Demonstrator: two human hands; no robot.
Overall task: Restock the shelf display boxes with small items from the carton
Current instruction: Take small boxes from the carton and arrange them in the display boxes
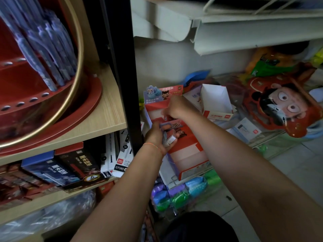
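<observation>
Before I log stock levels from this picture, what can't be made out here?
- Head view: the contents of the red-and-white tiered display box are hidden by the left hand and right hand.
- The small white items in the left hand are blurred and partly covered by its fingers.
- No carton is identifiable.

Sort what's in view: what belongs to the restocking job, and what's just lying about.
In the job:
left hand, holding small items
right hand, over the red display box
empty white display box

Lying about:
round red pen stand
cartoon-face toy
dark pencil boxes
</observation>
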